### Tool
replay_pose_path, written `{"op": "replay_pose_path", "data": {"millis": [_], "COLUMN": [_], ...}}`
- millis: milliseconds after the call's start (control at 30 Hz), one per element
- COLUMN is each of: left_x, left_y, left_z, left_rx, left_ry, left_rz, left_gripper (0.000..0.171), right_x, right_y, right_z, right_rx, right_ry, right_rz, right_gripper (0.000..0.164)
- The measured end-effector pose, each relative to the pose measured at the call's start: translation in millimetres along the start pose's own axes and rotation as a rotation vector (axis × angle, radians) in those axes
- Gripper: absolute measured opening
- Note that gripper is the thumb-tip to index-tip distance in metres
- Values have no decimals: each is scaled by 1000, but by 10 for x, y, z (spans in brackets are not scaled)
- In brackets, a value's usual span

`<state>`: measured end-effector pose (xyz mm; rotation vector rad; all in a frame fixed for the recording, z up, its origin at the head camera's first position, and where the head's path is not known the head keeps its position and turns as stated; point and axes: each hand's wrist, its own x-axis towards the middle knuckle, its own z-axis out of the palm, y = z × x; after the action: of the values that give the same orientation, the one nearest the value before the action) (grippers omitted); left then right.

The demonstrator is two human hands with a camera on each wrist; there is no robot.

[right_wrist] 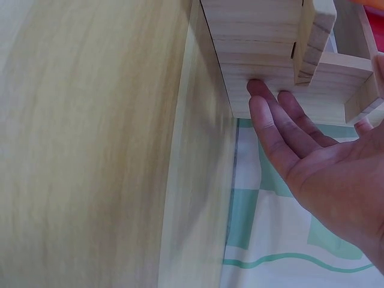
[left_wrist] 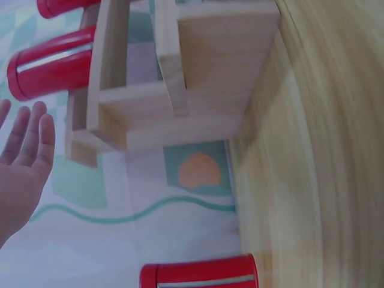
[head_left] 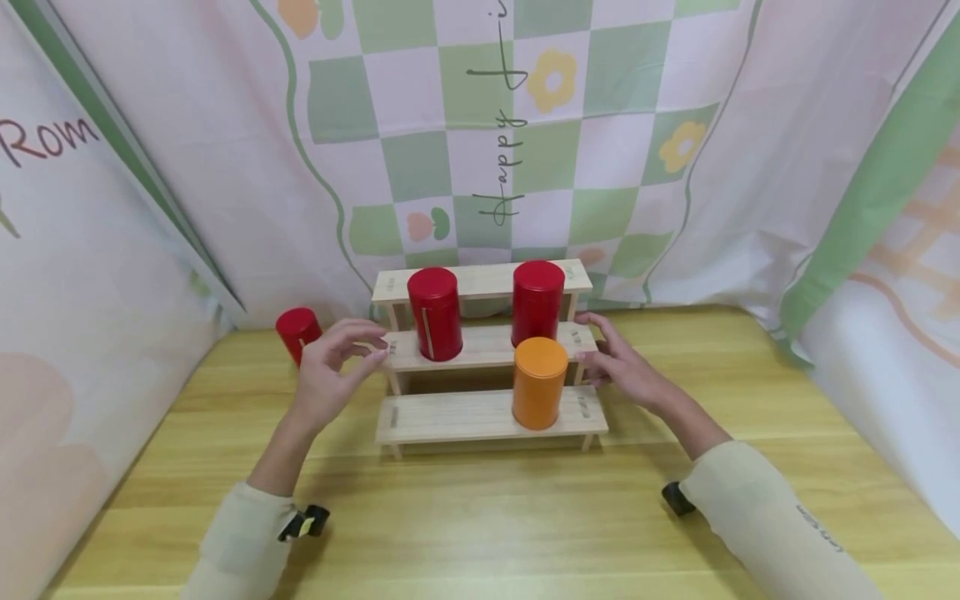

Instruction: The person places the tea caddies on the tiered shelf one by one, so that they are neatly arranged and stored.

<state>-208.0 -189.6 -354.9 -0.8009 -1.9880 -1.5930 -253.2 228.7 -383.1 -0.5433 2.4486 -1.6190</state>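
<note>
A three-step wooden shelf (head_left: 450, 417) stands on the table. Two red canisters (head_left: 438, 321) (head_left: 537, 300) stand on its middle step, and an orange canister (head_left: 540, 385) is at the right of the lowest step. My left hand (head_left: 335, 367), fingers loosely bent and holding nothing, is beside the left end of the middle step; the left wrist view shows its fingers (left_wrist: 27, 135) extended near a red canister (left_wrist: 54, 63). At the right end, my right hand (head_left: 618, 362) has its fingertips (right_wrist: 258, 90) against the shelf's side panel (right_wrist: 264, 75), the fingers mostly straight.
Another red canister (head_left: 297, 333) stands on the wooden table (head_left: 480, 517), left of the shelf and just behind my left hand. A checked curtain (head_left: 480, 150) hangs close behind the shelf. White cloth (head_left: 90, 275) lines the left side.
</note>
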Motion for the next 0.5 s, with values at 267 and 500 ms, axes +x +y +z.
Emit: {"op": "replay_pose_path", "data": {"millis": [267,500], "left_x": [-11,-31], "left_y": [-123,-179], "left_z": [-140,-267], "left_rx": [43,82], "left_ry": [86,115], "left_rz": [17,-97], "left_gripper": [25,23], "right_x": [-3,-2], "right_y": [-5,-4], "right_z": [-3,0], "right_rx": [6,16], "right_ry": [-2,-6], "right_rz": [3,0], "right_gripper": [61,60]}}
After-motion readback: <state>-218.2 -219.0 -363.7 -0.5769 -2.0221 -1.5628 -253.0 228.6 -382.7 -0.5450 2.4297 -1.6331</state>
